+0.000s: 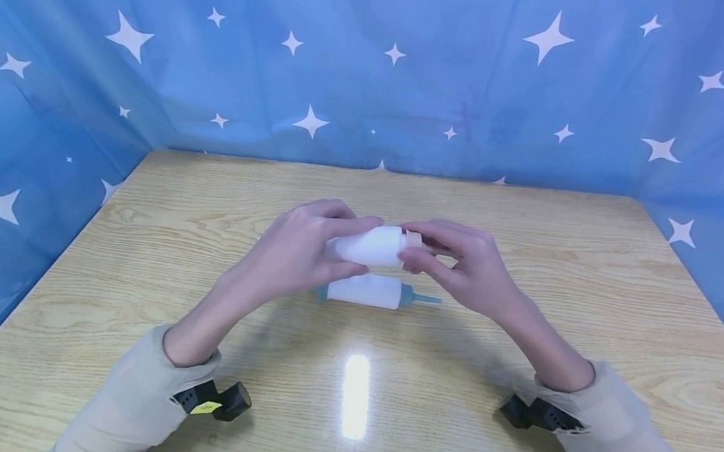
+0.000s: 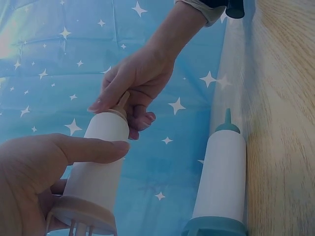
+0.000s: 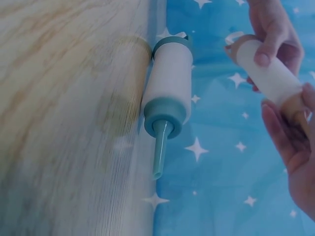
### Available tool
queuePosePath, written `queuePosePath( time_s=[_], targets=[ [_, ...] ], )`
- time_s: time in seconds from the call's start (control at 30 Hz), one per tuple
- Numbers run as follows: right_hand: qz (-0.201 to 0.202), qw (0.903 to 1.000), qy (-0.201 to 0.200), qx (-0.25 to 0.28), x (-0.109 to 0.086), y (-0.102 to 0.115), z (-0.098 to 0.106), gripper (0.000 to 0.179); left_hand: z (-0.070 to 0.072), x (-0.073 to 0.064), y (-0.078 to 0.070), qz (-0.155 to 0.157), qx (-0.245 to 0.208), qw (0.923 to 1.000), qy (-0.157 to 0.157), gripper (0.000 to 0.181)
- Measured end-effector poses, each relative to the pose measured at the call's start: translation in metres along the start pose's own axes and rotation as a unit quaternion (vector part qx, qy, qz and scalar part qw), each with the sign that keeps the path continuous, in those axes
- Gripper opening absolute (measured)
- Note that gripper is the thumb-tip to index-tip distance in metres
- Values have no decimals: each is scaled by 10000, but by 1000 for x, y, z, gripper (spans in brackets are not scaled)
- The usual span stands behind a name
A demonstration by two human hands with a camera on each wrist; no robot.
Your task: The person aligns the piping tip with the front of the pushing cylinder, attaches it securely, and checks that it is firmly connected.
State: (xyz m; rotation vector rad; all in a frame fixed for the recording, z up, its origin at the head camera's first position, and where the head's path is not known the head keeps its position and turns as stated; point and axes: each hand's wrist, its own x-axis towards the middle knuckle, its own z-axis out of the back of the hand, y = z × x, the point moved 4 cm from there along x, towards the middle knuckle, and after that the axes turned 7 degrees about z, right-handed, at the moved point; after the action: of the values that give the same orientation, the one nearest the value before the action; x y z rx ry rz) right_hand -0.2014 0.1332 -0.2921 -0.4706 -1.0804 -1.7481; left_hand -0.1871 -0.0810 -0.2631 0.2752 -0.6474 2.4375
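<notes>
My left hand (image 1: 295, 252) grips the body of a white squeeze bottle (image 1: 376, 245), held lengthwise above the table. A tan end piece shows at its near end in the left wrist view. At the other end, my right hand (image 1: 468, 264) pinches the tan nozzle cap (image 3: 294, 105) between thumb and fingers; part of the cap is hidden by them. A second white bottle (image 1: 365, 291) with a teal nozzle (image 3: 160, 150) and a teal base (image 2: 216, 227) lies on its side just in front of the held one, nozzle to the right. Neither hand visibly touches it.
Both bottles are over a wood-grain table (image 1: 138, 271). A blue curtain with white stars (image 1: 348, 88) hangs behind the table and along its sides. Black wrist cameras (image 1: 233, 401) sit on both sleeves. A bright light reflection lies on the tabletop near the front.
</notes>
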Motion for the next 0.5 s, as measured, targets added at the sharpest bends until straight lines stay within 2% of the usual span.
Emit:
queuePosePath(
  time_s=[0.3,0.5],
  targets=[
    [211,9994,-245,-73,3,4,-2,41,0,0,2,6,-48,9999,-118,54],
    [319,9994,-94,-41,4,5,-1,47,1,1,6,53,-85,9999,-135,54]
  ],
)
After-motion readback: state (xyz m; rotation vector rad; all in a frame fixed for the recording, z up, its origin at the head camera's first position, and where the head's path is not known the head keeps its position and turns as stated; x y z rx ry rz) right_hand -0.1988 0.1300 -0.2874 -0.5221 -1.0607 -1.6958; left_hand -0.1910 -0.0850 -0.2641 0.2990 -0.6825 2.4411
